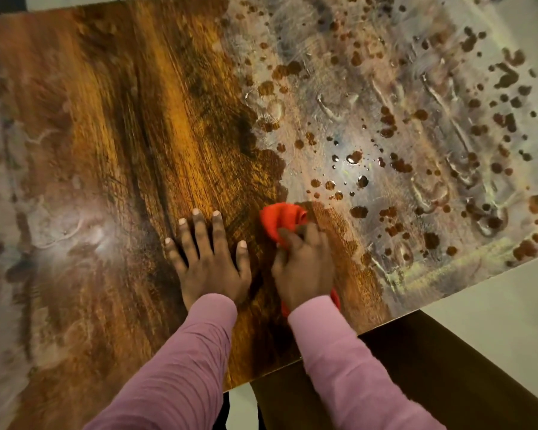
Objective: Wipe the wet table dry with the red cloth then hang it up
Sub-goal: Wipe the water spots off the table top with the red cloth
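Observation:
A brown wooden table (156, 125) fills the view. Its right half is covered with drops and streaks of water (401, 135), while the middle strip looks darker and smeared. The red cloth (281, 218) is bunched up on the table near the front edge, at the border of the wet area. My right hand (305, 268) grips the cloth and presses it on the wood; a bit of red also shows beneath the wrist. My left hand (210, 259) rests flat on the table just left of the cloth, fingers spread.
The table's front edge (323, 349) runs diagonally under my pink sleeves. Pale floor (494, 321) shows beyond the right corner, with a dark brown surface (432, 383) below the edge. The far left of the table also carries pale wet patches (75, 231).

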